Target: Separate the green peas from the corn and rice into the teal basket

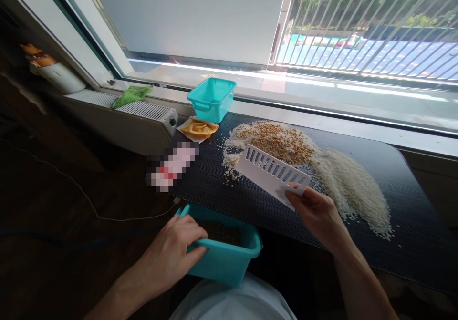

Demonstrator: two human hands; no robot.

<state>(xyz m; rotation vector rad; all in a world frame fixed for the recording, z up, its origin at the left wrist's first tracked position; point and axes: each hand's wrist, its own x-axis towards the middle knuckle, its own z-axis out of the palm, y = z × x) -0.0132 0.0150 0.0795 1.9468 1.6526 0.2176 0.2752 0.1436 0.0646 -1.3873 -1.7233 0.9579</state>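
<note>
My left hand [181,241] is closed over the near left rim of a turquoise plastic bin [225,260], which sits by my lap below the table edge. Dark, grainy stuff [220,232] lies inside that bin. My right hand [317,210] grips one end of a flat white slotted scraper [263,179], tilted above the table with its row of slots upward. Just beyond the scraper spreads a heap of white rice with yellow soybeans [282,141] on top. To its right lies a larger pile of plain white rice [354,184].
A second turquoise bin [213,98] stands at the back by the window. Near it are a folded yellow item [200,128] on white paper and a blurred pinkish object [173,167]. A radiator [132,119] with a green cloth [133,96] adjoins the dark table [400,201]. A white cable [118,219] hangs left.
</note>
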